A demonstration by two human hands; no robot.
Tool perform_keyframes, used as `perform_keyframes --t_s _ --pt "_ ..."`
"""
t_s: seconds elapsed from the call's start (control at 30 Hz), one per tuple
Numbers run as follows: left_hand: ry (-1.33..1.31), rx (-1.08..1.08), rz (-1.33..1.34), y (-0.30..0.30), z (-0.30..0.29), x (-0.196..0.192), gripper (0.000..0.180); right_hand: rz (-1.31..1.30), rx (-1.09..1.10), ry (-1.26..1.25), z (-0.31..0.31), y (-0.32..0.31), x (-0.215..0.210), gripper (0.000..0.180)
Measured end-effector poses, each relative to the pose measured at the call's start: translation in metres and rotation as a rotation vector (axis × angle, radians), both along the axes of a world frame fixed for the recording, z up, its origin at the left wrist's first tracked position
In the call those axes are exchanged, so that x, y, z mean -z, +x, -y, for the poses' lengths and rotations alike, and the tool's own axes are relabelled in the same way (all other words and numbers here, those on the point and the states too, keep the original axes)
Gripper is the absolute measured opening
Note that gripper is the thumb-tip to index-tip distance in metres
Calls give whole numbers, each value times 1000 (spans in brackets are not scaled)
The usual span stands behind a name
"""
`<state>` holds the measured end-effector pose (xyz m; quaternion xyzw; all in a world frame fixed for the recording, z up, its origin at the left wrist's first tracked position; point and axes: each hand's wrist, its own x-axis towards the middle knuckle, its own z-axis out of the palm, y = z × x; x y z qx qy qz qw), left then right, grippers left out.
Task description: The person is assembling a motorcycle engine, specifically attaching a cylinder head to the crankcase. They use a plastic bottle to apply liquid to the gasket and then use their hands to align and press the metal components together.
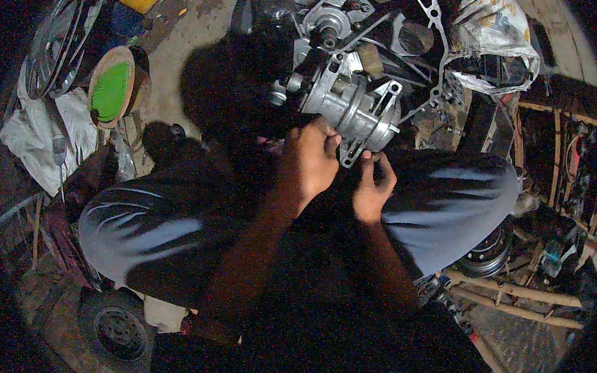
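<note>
A silver cylindrical compressor [355,109] with cast bolt lugs lies tilted above my lap, its pulley end toward the upper left. My left hand [313,157] is closed at its lower left side, fingers curled against the metal. At the lower right end, by a slotted lug [347,155], my right hand [373,190] is bent with thumb and fingertips against the housing. The undersides of both grips are hidden. Just beyond the compressor sits a paintbrush-like tan block [369,60], partly covered.
Beyond lie metal engine parts [329,21], a thin gasket-shaped frame [443,53] and a white sack [495,35]. A green-lined basin [111,92], wheel rims [62,36] and a screwdriver [59,153] are at left. Wooden sticks [514,292] lie lower right, a wheel [120,332] lower left.
</note>
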<state>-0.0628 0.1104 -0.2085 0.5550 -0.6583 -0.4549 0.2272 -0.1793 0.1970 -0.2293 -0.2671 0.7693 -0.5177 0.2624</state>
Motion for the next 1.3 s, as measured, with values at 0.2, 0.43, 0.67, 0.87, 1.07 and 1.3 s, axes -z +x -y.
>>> perform_keyframes --t_s 0.2,0.43,0.67,0.87,1.07,1.3 --pt "113 59 31 6 11 -13 9 9 65 2 0 3 4 19" --pt "81 23 79 6 7 -3 10 -91 107 -41 0 8 9 16" --pt "63 -19 111 3 4 0 3 -33 0 -37 -2 1 3 18" --pt "7 -13 149 1 6 -11 2 42 -23 -51 1 -3 3 21" --pt "23 -2 99 0 4 3 13 48 -131 -10 0 -9 -2 19" --pt "-60 -51 119 -4 -5 4 14 55 -68 -29 0 -4 -2 21"
